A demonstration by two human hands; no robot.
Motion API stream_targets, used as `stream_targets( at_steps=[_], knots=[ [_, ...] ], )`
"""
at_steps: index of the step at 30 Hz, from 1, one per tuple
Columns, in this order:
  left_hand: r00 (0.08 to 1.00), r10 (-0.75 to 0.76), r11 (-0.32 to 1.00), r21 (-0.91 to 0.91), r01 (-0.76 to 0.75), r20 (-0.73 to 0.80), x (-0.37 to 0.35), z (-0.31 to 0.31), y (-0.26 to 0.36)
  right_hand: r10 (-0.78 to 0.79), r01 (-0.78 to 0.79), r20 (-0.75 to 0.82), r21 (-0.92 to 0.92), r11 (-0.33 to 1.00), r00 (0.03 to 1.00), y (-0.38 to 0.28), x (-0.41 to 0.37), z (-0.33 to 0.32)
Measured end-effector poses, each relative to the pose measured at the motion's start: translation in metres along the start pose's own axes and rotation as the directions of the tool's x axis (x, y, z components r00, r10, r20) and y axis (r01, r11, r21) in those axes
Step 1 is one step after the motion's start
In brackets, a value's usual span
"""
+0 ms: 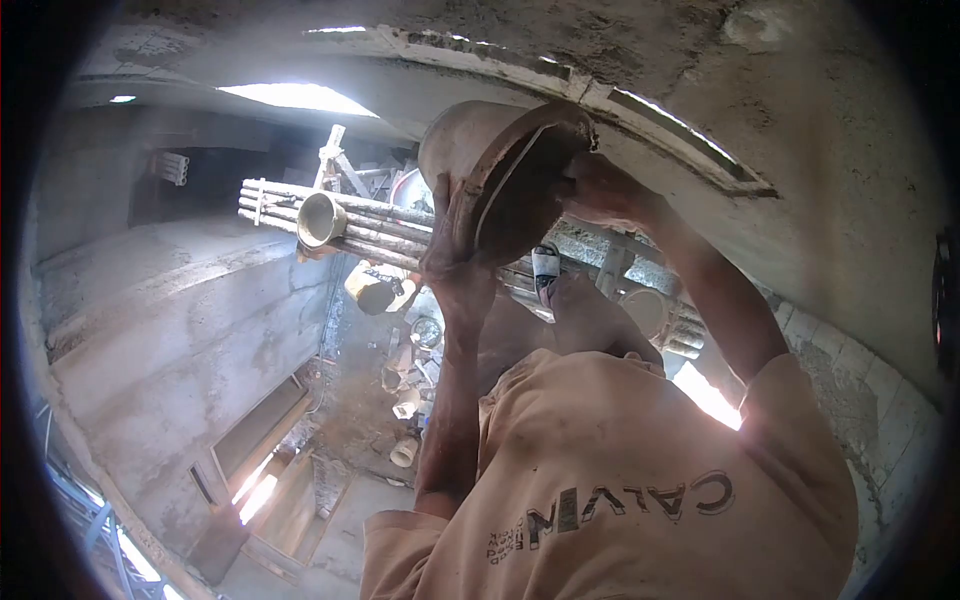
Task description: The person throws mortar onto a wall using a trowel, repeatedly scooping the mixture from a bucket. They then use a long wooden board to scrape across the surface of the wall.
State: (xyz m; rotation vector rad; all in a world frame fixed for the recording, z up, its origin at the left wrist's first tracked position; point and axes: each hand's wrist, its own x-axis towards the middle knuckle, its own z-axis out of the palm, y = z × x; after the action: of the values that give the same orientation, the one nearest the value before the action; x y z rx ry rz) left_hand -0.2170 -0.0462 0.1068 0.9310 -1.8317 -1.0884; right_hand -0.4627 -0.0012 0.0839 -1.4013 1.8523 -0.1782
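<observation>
A tilted bucket-like container (470,140) is raised in front of me, its dark opening facing toward my body and right arm. My left hand (458,225) grips its lower left side, with the fingers pressed along the wall near the rim. At the opening's right edge is my right hand (608,190), its fingers curled closed. What those fingers hold, if anything, is hidden in shadow. The container's contents are too dark to make out.
Bundled poles (385,228) form a platform below, bearing a round pot (321,220). My sandaled foot (546,265) is on it. A yellow container (378,288) and several buckets lie lower down. Rough wall (820,130) rises close at the right; block wall (190,350) stands left.
</observation>
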Motion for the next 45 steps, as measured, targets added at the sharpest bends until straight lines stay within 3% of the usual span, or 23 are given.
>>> stream_targets(
  at_steps=[3, 6, 8, 11, 14, 17, 18, 22, 23, 26, 27, 29, 30, 33, 37, 40, 42, 43, 44, 45],
  knots=[
    [0.996, -0.080, 0.996, -0.044, 0.082, 0.037, -0.003, -0.007, 0.007, 0.094, -0.144, 0.150, 0.371, 0.917, 0.984, -0.011, -0.018, -0.004],
    [0.979, -0.190, 0.971, -0.137, 0.198, 0.071, -0.019, -0.022, -0.005, -0.087, 0.031, 0.117, 0.408, 0.912, 0.989, -0.005, -0.011, 0.035],
    [0.956, -0.287, 0.900, -0.325, 0.291, 0.061, -0.031, -0.027, -0.011, -0.048, -0.031, 0.136, 0.524, 0.851, 0.990, -0.020, -0.016, 0.046],
    [0.951, -0.310, 0.860, -0.429, 0.275, -0.012, -0.047, -0.017, -0.025, -0.082, -0.016, 0.119, 0.658, 0.753, 0.990, -0.040, -0.023, 0.058],
    [0.938, -0.327, 0.873, -0.415, 0.255, -0.111, -0.040, -0.009, -0.021, -0.067, -0.128, 0.211, 0.783, 0.608, 0.975, -0.059, -0.036, 0.055],
    [0.872, -0.459, 0.808, -0.488, 0.329, -0.173, -0.043, -0.006, -0.027, -0.070, -0.010, 0.082, 0.716, 0.698, 0.994, -0.067, -0.057, 0.047],
    [0.856, -0.479, 0.811, -0.470, 0.348, -0.193, -0.049, -0.006, -0.032, 0.074, -0.186, 0.193, 0.671, 0.718, 0.978, -0.082, -0.064, 0.029],
    [0.853, -0.454, 0.881, -0.270, 0.388, -0.255, -0.095, -0.006, -0.078, 0.099, -0.064, -0.068, 0.399, 0.915, 0.993, -0.065, -0.062, 0.029],
    [0.853, -0.450, 0.879, -0.299, 0.371, -0.265, -0.095, -0.001, -0.081, 0.046, -0.028, -0.038, 0.390, 0.920, 0.998, -0.033, -0.050, 0.044],
    [0.874, -0.411, 0.844, -0.470, 0.259, -0.258, -0.084, 0.002, -0.065, 0.004, 0.026, -0.127, 0.230, 0.973, 0.992, -0.044, -0.068, 0.014],
    [0.902, -0.373, 0.824, -0.525, 0.213, -0.219, -0.084, -0.003, -0.058, -0.026, 0.038, -0.157, 0.077, 0.996, 0.987, -0.054, -0.074, -0.007],
    [0.797, -0.561, 0.685, -0.666, 0.296, -0.223, -0.078, -0.006, -0.034, -0.088, 0.049, -0.181, -0.212, 0.976, 0.979, -0.067, -0.085, -0.033],
    [0.806, -0.540, 0.676, -0.696, 0.242, -0.244, -0.092, -0.005, -0.054, -0.140, 0.071, -0.178, -0.348, 0.935, 0.974, -0.082, -0.092, -0.049],
    [0.785, -0.542, 0.720, -0.648, 0.250, -0.300, -0.119, -0.012, -0.086, -0.356, 0.256, -0.225, -0.375, 0.891, 0.907, -0.109, -0.116, -0.090],
    [0.762, -0.515, 0.686, -0.722, 0.093, -0.392, -0.125, -0.029, -0.079, -0.549, 0.535, -0.028, -0.181, 0.825, 0.836, -0.181, -0.162, -0.145],
    [0.713, -0.568, 0.767, -0.580, 0.275, -0.413, -0.153, -0.051, -0.089, -0.666, 0.671, 0.109, -0.013, 0.742, 0.738, -0.224, -0.181, -0.179],
    [0.709, -0.550, 0.794, -0.540, 0.280, -0.442, -0.154, -0.062, -0.097, -0.712, 0.721, 0.195, 0.035, 0.692, 0.674, -0.238, -0.177, -0.198],
    [0.724, -0.512, 0.808, -0.545, 0.223, -0.463, -0.149, -0.069, -0.096, -0.616, 0.588, 0.030, 0.267, 0.764, 0.787, -0.228, -0.162, -0.204],
    [0.732, -0.476, 0.818, -0.552, 0.164, -0.488, -0.144, -0.073, -0.095, -0.465, 0.442, -0.087, 0.500, 0.745, 0.881, -0.203, -0.132, -0.208],
    [0.734, -0.454, 0.819, -0.562, 0.120, -0.505, -0.150, -0.073, -0.093, -0.263, 0.280, -0.138, 0.715, 0.640, 0.955, -0.175, -0.104, -0.211]
  ],
)
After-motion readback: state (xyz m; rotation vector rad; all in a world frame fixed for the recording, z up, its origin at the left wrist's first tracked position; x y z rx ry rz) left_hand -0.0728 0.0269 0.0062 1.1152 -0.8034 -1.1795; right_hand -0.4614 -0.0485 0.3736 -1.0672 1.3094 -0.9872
